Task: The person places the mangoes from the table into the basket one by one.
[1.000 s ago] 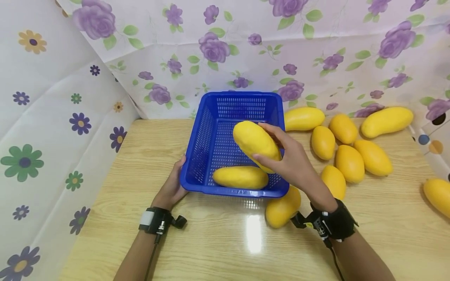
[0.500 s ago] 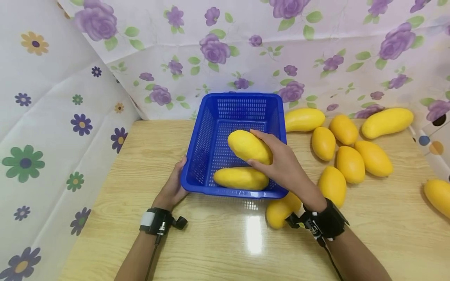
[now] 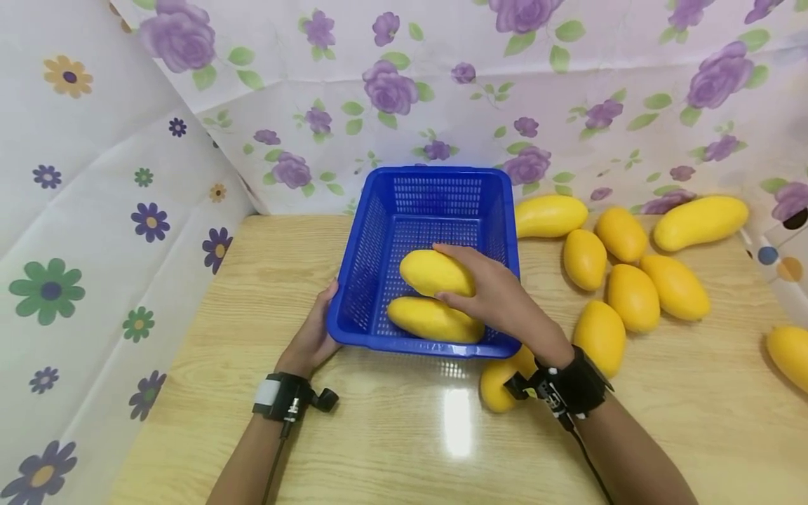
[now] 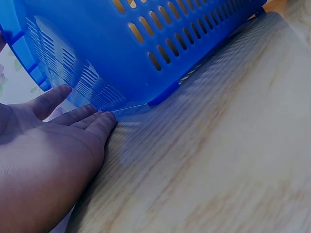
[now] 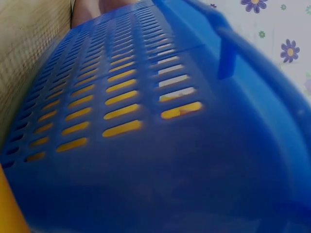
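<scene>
Right hand (image 3: 499,301) inside blue basket (image 3: 379,231), fingers curled round upper mango (image 3: 432,272), held just above and touching second mango (image 3: 432,320) at the near wall. Left hand (image 3: 313,335) flat on table (image 3: 252,280), fingers straight, pressed against the basket's near-left corner. Loose mangoes (image 3: 631,294) scattered right of basket.

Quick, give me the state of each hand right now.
Left hand: open, straight fingers resting against the near left corner of the blue basket.
Right hand: holding a yellow mango inside the basket, fingers curled over it.
</scene>
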Available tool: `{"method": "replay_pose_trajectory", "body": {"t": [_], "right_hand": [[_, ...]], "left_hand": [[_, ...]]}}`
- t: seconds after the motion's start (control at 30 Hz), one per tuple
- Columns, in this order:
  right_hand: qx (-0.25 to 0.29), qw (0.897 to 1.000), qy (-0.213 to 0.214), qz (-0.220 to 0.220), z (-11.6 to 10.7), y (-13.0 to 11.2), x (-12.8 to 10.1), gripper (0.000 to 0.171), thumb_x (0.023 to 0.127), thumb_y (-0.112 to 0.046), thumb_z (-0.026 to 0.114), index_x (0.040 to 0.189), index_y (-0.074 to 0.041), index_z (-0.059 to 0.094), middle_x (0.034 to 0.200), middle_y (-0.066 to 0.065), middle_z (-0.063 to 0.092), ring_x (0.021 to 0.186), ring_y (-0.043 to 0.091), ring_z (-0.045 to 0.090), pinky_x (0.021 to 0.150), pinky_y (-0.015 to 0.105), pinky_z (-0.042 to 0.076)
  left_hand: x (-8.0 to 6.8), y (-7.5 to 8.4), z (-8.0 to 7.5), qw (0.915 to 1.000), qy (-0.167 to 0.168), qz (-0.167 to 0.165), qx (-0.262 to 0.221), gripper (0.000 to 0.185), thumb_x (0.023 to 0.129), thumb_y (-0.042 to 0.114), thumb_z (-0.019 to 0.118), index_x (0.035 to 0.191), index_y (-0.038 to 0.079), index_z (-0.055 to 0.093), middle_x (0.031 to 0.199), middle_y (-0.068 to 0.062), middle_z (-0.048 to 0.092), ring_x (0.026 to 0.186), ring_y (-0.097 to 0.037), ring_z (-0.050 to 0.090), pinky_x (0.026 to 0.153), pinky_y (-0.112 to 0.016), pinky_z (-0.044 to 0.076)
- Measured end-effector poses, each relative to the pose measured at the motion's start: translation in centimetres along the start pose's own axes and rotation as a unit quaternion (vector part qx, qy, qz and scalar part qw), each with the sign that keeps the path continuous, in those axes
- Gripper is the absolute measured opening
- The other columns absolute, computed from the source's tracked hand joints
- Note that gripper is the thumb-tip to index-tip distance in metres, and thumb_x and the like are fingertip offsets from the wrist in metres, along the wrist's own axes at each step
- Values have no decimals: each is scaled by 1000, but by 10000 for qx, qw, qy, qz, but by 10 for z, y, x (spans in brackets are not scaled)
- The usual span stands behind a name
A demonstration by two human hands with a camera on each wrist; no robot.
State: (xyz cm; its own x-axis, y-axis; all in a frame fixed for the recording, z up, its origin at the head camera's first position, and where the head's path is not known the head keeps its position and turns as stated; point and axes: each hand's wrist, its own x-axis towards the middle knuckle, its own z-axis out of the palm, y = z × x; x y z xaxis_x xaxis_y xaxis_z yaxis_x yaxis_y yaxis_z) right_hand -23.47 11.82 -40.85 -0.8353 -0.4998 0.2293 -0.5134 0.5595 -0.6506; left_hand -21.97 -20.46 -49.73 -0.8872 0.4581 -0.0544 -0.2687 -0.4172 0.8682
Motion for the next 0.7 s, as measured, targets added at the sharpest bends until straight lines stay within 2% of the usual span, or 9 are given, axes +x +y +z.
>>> {"method": "replay_pose_trajectory", "body": {"t": [0.2, 0.4, 0.53, 0.7], "right_hand": [[-74, 9997, -220, -1, 6, 7, 6, 67, 93, -28, 75, 152, -15, 46, 149, 9, 52, 135, 29, 49, 109, 48, 41], [-222, 9987, -464, 55, 10, 10, 12, 66, 96, -28, 72, 154, -16, 43, 152, 8, 48, 137, 28, 47, 109, 49, 40], [-373, 9981, -476, 80, 12, 10, 14, 66, 97, -32, 70, 155, -19, 41, 153, 7, 48, 138, 30, 46, 107, 55, 38], [-630, 9966, -514, 139, 15, 8, 10, 65, 99, -34, 67, 156, -21, 40, 152, 7, 49, 135, 33, 46, 103, 60, 38]], "left_hand": [[-1, 0, 3, 10000, 13, 23, -9, 67, 106, 54, 38, 163, 25, 15, 162, -21, 16, 140, -28, 32, 106, -40, 43], [-1, 0, -1, 9999, -6, 21, 98, 68, 106, 55, 39, 163, 28, 14, 164, -21, 14, 143, -30, 30, 106, -40, 43], [0, 1, -4, 9998, 12, 54, 168, 70, 105, 57, 40, 163, 28, 14, 164, -21, 15, 144, -33, 29, 106, -40, 44], [-1, 0, -5, 9999, 5, -3, 158, 70, 105, 56, 40, 163, 23, 16, 160, -23, 22, 136, -28, 39, 103, -39, 46]]}}
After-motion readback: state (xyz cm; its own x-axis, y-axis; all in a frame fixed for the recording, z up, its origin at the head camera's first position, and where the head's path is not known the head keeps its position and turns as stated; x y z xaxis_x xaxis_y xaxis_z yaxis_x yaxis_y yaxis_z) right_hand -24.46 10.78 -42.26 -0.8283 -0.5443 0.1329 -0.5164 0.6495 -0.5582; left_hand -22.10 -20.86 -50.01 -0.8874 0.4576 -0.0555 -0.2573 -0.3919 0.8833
